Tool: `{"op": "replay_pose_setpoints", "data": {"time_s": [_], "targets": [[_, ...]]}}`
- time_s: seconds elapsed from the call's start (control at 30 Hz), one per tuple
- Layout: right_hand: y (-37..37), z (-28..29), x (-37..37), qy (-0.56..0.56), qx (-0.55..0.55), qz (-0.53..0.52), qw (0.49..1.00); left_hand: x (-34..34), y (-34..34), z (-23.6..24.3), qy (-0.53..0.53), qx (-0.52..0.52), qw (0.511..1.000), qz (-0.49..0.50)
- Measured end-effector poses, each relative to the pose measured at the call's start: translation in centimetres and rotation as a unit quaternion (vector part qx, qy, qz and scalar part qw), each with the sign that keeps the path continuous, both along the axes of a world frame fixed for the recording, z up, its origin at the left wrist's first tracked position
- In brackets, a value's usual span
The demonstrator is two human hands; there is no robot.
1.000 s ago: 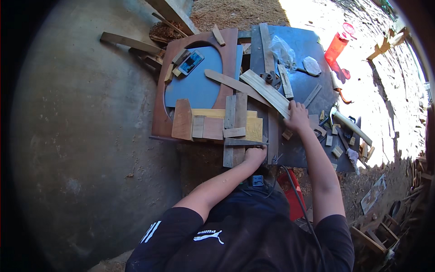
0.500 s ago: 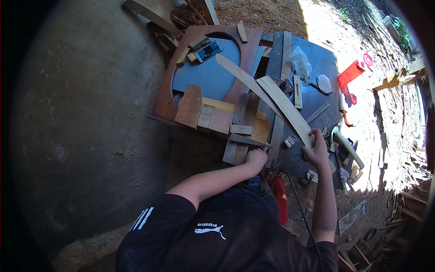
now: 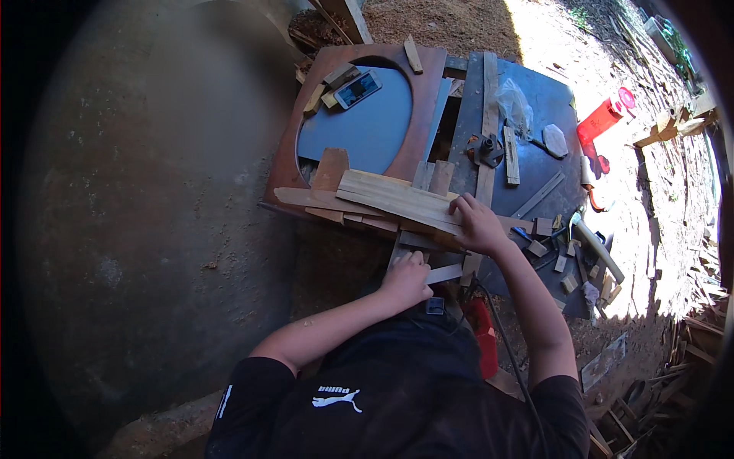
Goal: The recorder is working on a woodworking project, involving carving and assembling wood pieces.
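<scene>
My right hand (image 3: 479, 225) is closed on the right end of a pale wooden board (image 3: 397, 197), held slanting across the workbench. Beneath it lies a longer, thin wooden slat (image 3: 310, 200), whose tapered end reaches past the board to the left; whether my right fingers also grip this slat cannot be seen. Nearer my body, my left hand (image 3: 407, 283) is curled closed, and a flat pale strip (image 3: 445, 273) sticks out from its right side. The strip's held end is hidden by the hand. Several wood blocks (image 3: 331, 170) lie partly covered by the board and slat.
A brown wooden panel (image 3: 428, 99) with an oval opening carries a phone (image 3: 358, 89) propped on wood scraps. On the dark tabletop are a router-like tool (image 3: 486, 150), a plastic bag (image 3: 514, 105), a hammer (image 3: 599, 251) and small offcuts. A red bottle (image 3: 600, 121) is beyond. A black cable (image 3: 501, 336) hangs nearby.
My right hand has swung the board and slat leftward and nearer, from pointing away to lying across the bench. My left hand has moved slightly left and nearer, with the pale strip now showing.
</scene>
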State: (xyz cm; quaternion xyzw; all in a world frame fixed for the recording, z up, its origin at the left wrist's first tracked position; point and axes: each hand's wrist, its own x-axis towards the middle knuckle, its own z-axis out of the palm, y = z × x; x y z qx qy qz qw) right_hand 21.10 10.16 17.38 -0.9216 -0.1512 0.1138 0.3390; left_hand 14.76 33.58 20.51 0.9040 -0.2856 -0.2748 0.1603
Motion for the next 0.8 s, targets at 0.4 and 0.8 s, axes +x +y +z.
{"op": "replay_pose_setpoints", "data": {"time_s": [0.4, 0.8], "targets": [[1.1, -1.0, -0.4, 0.067, 0.122, -0.049, 0.989, 6.1, 13.4, 1.4, -0.115, -0.061, 0.974, 0.187], [5.5, 0.6, 2.2, -0.014, 0.067, -0.009, 0.998, 12.3, 18.8, 2.6, -0.191, -0.143, 0.936, 0.258]]}}
